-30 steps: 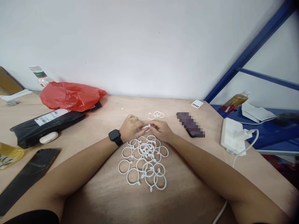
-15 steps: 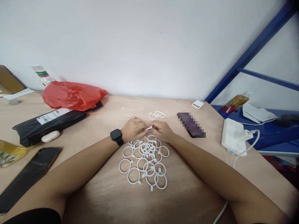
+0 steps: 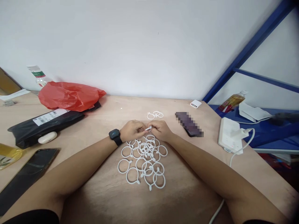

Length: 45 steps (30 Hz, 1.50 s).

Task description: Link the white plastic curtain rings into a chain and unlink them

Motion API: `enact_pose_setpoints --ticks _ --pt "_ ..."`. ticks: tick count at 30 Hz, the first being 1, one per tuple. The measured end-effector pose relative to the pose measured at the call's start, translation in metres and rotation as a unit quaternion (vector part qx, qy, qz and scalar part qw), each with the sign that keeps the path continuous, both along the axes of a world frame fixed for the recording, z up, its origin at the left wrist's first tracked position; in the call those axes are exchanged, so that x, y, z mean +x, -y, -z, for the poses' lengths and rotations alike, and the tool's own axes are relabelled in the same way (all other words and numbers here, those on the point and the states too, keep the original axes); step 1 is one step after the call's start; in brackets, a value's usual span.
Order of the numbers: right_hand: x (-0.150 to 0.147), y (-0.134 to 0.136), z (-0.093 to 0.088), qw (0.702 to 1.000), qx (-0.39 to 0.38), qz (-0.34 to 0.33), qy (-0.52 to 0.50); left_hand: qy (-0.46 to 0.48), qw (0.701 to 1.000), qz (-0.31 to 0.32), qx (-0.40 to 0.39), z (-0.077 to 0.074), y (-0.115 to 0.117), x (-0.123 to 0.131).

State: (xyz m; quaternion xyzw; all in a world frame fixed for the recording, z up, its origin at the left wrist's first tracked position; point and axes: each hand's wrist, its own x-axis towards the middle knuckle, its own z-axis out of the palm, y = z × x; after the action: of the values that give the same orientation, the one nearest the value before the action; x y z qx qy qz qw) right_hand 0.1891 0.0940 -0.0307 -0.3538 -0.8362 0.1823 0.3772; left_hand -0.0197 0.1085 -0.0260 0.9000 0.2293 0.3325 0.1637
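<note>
My left hand (image 3: 134, 130) and my right hand (image 3: 161, 130) meet above the middle of the table, fingers closed. Between their fingertips they pinch a white curtain ring (image 3: 148, 128), seen nearly edge-on and partly covered by the fingers. Just below the hands, several white plastic curtain rings (image 3: 132, 176) lie loose and overlapping, each with a small tab on its rim. Beyond the hands, a small group of white rings (image 3: 150, 115) lies on the table.
A red plastic bag (image 3: 70, 96), a black parcel (image 3: 46, 124), a white case (image 3: 47, 137) and a dark phone (image 3: 30, 174) are on the left. On the right are a pixelated phone (image 3: 189, 124), a small white charger (image 3: 195, 104) and a white power strip (image 3: 227, 133) with a cable.
The view has shifted slightly, moving the whole scene a little left. The left fingers have altered their position slightly on the ring; both hands still hold it.
</note>
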Motion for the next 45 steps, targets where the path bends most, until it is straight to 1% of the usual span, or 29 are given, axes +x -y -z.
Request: enact_pose_setpoints --ticks 3,5,8,10,12,14,17,19,22,25,28,31,33,35,37,39,42,45 --pt "0.000 0.001 0.001 1.000 0.014 0.002 0.002 -0.001 1.000 -0.012 0.013 -0.001 0.000 0.000" --pt "-0.001 0.003 0.001 1.000 0.023 0.018 0.003 0.003 1.000 -0.030 0.007 -0.003 0.000 -0.001" --pt "0.000 0.003 -0.001 0.997 0.049 0.066 -0.011 0.010 0.997 -0.057 -0.047 -0.006 -0.001 -0.004" --pt "0.003 0.000 -0.001 0.991 0.078 0.105 -0.019 0.002 0.995 -0.046 -0.094 -0.006 -0.003 -0.006" --pt "0.006 -0.005 0.000 0.984 0.108 0.140 -0.017 -0.021 0.993 -0.014 -0.117 -0.005 -0.004 -0.007" --pt "0.011 -0.011 0.002 0.978 0.127 0.164 0.000 -0.047 0.992 0.012 -0.118 -0.004 -0.005 -0.007" --pt "0.015 -0.017 0.006 0.974 0.131 0.185 0.023 -0.074 0.992 0.040 -0.099 -0.004 -0.006 -0.006" --pt "0.015 -0.018 0.008 0.976 0.128 0.177 0.023 -0.082 0.990 0.063 -0.096 -0.004 -0.007 -0.006" --pt "0.013 -0.015 0.008 0.981 0.132 0.140 0.008 -0.078 0.986 0.077 -0.130 -0.004 -0.008 -0.007" --pt "0.010 -0.011 0.007 0.987 0.134 0.091 0.002 -0.071 0.982 0.070 -0.161 -0.002 -0.008 -0.007" --pt "0.010 -0.009 0.007 0.992 0.119 0.037 0.008 -0.055 0.983 0.060 -0.164 0.001 -0.009 -0.005" --pt "0.011 -0.006 0.004 0.995 0.096 0.000 0.025 -0.028 0.985 0.022 -0.171 0.002 -0.008 -0.004" --pt "0.010 -0.005 0.002 0.996 0.077 -0.006 0.043 -0.005 0.987 -0.015 -0.163 0.002 -0.008 -0.005" --pt "0.009 -0.003 0.000 0.997 0.056 -0.004 0.058 0.020 0.991 -0.037 -0.126 0.001 -0.007 -0.006" --pt "0.007 -0.001 -0.001 0.997 0.040 0.004 0.063 0.038 0.995 -0.037 -0.079 -0.001 -0.006 -0.007" --pt "0.004 0.000 -0.001 0.998 0.027 0.017 0.057 0.051 0.997 -0.026 -0.048 -0.002 -0.005 -0.008" --pt "0.001 0.000 0.000 0.999 0.010 0.028 0.043 0.070 0.997 -0.018 -0.034 -0.002 -0.004 -0.008" --pt "0.000 -0.001 0.001 0.999 0.002 0.027 0.046 0.057 0.998 -0.012 -0.023 -0.001 -0.006 -0.007"
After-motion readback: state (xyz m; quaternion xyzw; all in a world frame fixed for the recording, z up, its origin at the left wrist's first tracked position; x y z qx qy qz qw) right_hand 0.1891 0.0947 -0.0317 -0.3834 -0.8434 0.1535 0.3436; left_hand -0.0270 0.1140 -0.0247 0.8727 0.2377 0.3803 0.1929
